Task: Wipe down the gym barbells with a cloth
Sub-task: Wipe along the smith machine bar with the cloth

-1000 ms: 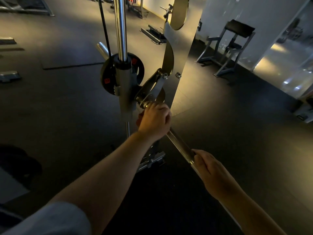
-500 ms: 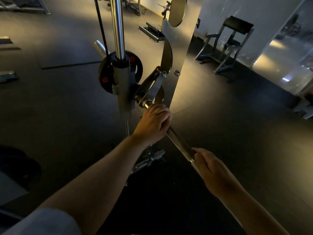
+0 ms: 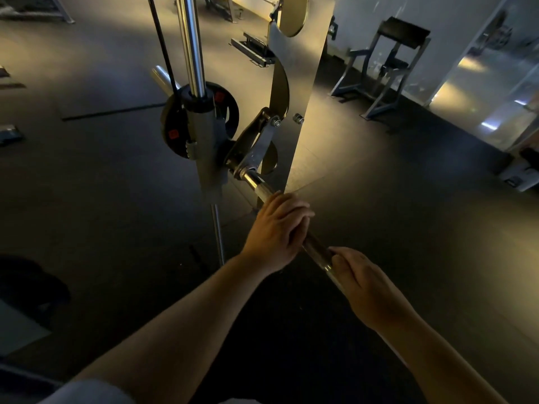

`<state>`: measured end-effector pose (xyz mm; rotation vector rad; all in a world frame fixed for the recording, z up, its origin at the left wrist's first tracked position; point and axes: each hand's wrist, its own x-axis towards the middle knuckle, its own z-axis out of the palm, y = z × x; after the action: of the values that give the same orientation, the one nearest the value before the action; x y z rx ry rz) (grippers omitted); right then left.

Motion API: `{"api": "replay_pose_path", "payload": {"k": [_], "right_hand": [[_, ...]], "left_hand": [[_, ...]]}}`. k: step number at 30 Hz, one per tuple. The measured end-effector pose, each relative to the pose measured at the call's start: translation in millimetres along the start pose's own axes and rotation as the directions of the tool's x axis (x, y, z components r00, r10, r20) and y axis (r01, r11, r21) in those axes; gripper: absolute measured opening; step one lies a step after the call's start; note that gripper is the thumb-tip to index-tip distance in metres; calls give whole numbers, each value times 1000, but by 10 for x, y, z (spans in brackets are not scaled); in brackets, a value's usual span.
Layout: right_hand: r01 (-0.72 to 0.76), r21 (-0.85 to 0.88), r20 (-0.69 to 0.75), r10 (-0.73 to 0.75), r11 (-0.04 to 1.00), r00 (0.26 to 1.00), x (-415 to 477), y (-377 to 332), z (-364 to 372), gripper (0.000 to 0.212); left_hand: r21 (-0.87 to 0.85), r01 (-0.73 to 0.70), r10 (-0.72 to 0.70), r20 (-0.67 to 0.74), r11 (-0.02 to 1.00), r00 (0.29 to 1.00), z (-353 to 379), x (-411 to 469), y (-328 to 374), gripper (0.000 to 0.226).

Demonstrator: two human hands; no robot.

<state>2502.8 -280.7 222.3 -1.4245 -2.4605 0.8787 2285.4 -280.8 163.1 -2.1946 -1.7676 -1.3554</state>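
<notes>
**Position.** The barbell runs on a diagonal from the machine's hook down toward me, above the dark floor. It is held in the rack and is not lying loose.

**Hands.** The left hand is wrapped over the shaft a little below the knurled section, fingers curled round it. The right hand grips the same shaft lower down, just beside the left, with a short bare stretch of steel between them.

**Cloth.** I see none. It may lie under the left palm, but I cannot tell.

**Progress.** I judge the work to be mid-pass on this one bar. The knurled length between hook and left hand is exposed, and the dim light does not show whether it is clean. Below the right hand the shaft disappears under the forearm, so its condition is unknown. The weight plate and the chrome sleeve end projecting behind it show no sign of attention. I take them, and any other bars in the room, as outstanding.

**Markings.** Two red labels sit on the plate, and their text is too small and dark to read. I find no brand or other lettering on the bar or the steel upright.
</notes>
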Motion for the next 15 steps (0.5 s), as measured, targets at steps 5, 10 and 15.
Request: {"api": "replay_pose_path", "payload": {"k": [5, 10, 15], "right_hand": [[-25, 4, -4, 25, 1000, 1000, -22, -33, -16, 22], [-28, -21, -10, 28, 999, 1000, -74, -36, -32, 26], [-67, 29, 0, 67, 997, 998, -111, 20, -45, 32]], "left_hand": [[-21, 235, -236, -44, 972, 971, -167, 255, -466, 26], [-179, 396, -425, -179, 901, 887, 162, 138, -24, 25], [-108, 209, -217, -66, 972, 974, 329, -297, 586, 36]]}}
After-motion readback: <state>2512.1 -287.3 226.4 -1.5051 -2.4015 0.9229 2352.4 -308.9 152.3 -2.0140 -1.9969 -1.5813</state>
